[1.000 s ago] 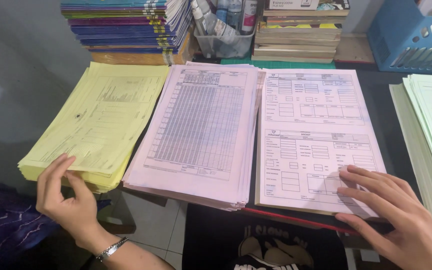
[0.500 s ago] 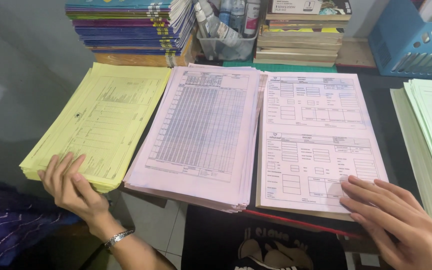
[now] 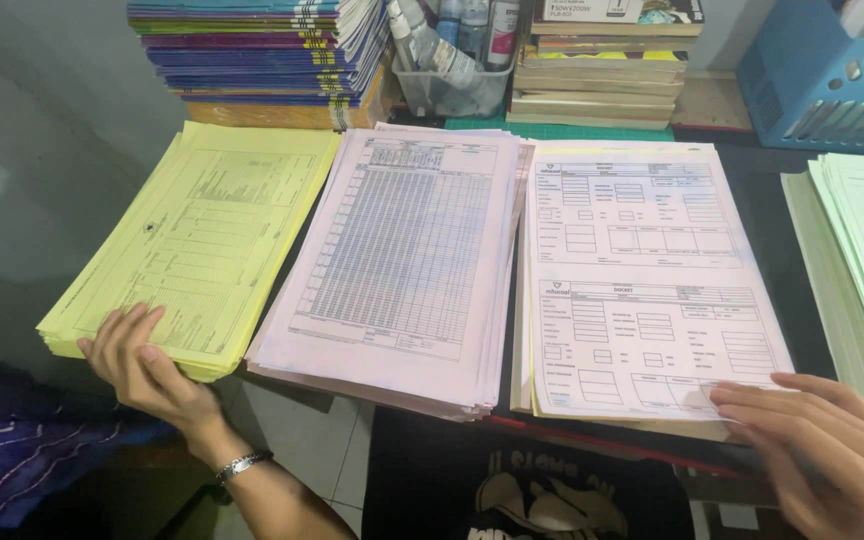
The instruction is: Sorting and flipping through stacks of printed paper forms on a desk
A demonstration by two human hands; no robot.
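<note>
The left hand [image 3: 142, 365] rests on the near corner of the yellow paper stack [image 3: 192, 240], its grip loose, fingers spread flat and closed on nothing. The right hand [image 3: 817, 445] lies open on the near right corner of the pink form stack [image 3: 642, 280], fingertips pressing the top sheet, which sits skewed. Between both hands lies the pink table-sheet stack [image 3: 402, 260] on the dark tabletop [image 3: 767, 200].

The yellow form stack [image 3: 187, 240] is thin matt paper; right of it, the pink table sheets [image 3: 402, 250] and pink docket forms [image 3: 642, 280] look equally matt; behind it, the notebook pile [image 3: 262, 50] shows glossy covers; farther right, a blue plastic basket [image 3: 832, 85]; a shiny metal bracelet [image 3: 242, 465].
</note>
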